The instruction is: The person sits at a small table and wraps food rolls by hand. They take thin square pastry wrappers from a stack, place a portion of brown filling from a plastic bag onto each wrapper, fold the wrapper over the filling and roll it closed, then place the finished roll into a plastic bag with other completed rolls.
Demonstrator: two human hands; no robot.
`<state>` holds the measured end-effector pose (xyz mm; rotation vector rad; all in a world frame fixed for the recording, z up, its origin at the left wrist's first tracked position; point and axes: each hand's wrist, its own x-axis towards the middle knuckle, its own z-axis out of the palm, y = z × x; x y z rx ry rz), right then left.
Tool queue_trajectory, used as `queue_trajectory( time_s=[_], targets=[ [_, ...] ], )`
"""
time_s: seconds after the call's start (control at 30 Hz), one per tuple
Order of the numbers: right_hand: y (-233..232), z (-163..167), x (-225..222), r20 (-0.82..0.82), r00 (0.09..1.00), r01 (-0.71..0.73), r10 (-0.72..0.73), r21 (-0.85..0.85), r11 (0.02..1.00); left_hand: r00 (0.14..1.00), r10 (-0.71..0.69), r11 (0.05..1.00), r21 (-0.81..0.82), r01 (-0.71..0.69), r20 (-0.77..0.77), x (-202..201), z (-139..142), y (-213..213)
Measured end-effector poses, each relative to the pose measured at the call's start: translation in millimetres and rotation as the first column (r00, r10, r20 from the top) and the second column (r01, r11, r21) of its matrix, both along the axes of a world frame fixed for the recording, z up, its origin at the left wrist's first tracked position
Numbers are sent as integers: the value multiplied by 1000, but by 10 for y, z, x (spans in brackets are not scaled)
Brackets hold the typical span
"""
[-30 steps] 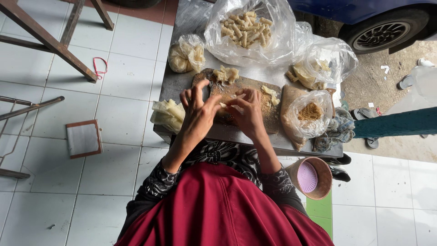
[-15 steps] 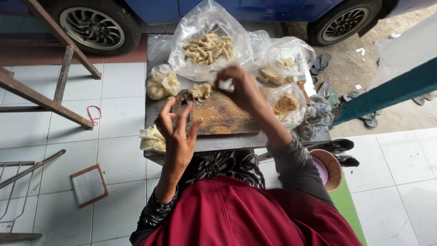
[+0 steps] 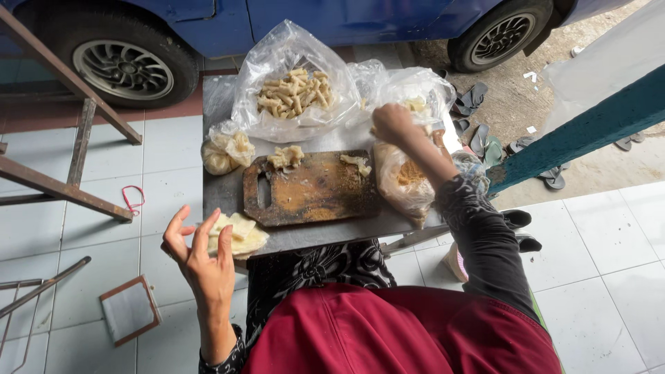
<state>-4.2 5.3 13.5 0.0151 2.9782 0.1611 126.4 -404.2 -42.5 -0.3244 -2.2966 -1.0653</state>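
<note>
Outdoors on pale floor tiles, a small grey table sits in the middle of the frame, with a blue car parked along the top edge and sandals scattered at the upper right. Seen from above, a person in a dark red garment sits at the table's near side.

On the table's centre lies a worn wooden cutting board, dusted with crumbs and carrying two small pale dough pieces. Behind it, a large clear bag of rolled snacks stands open. Left of the board rests a small knotted bag.

The right hand, in the upper middle of the frame, is curled into a loose fist reaching into a clear plastic bag; whether it holds anything cannot be told. Just below it stands a bag of brown crumbs.

The left hand, at lower left, hovers empty with fingers spread wide, just beside a stack of thin pale wrappers lying at the table's near left corner.

One risk: those wrappers overhang the table edge, so a brush from the open hand could plausibly slide them onto the floor. The crumb bag, leaning near the right forearm, could likewise tip and spill.
</note>
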Motion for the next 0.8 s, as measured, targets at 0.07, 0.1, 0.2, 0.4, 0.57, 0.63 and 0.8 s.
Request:
queue_trajectory(
  time_s=[0.07, 0.1, 0.2, 0.4, 0.57, 0.63, 0.8],
  targets=[
    [-75, -137, -14, -301, 931, -160, 206, 170, 972, 1000, -8, 1000, -3, 8, -13, -7, -12, 38],
    [-91, -161, -35, -270, 944, -146, 190, 174, 974, 1000, -7, 1000, -5, 7, -12, -4, -16, 50],
    [-98, -148, -55, -184, 969, -129, 162, 179, 975, 1000, 9, 1000, -3, -9, -1, 15, -43, 52],
    [-67, 365, 0, -108, 985, -154, 133, -229, 961, 996, 68, 997, 20, -69, 51, 21, -107, -116],
    [34, 507, -384, -532, 840, -216, 108, -145, 966, 992, 66, 997, 18, -68, 108, -16, -91, -162],
    [-10, 401, -569, -501, 866, -110, 6, -179, 978, 991, 49, 998, 21, -52, 128, -30, -104, -147],
    [-29, 326, -665, -510, 858, -70, -60, -231, 971, 989, 51, 999, -22, -48, 141, -52, -217, -258]
  ],
)
